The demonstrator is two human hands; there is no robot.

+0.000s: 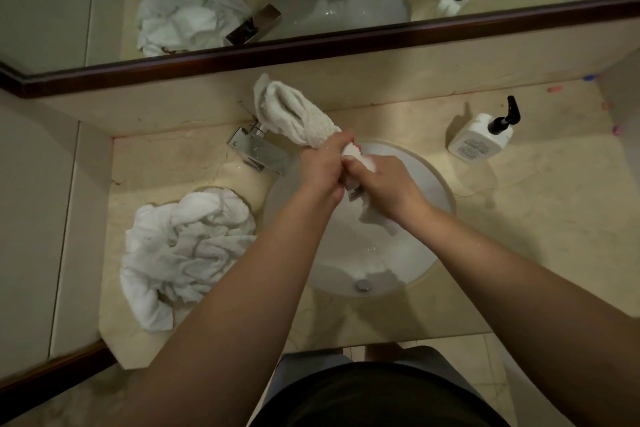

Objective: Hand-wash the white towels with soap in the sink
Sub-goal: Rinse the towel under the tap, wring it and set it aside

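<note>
A twisted white towel [294,111] is held over the white round sink [426,184]. My left hand [323,163] grips its middle, with the upper end sticking up past the chrome faucet [258,151]. My right hand [384,184] grips the lower part, and a loose end hangs below it into the basin. The two hands touch each other. A heap of several more white towels [187,250] lies on the counter left of the sink. A white soap bottle with a black pump [481,139] stands at the back right.
The beige stone counter [519,236] surrounds the sink, with its front edge near my body. A mirror with a dark wooden frame [346,38] runs along the back wall. The sink drain [363,285] sits at the near side of the basin.
</note>
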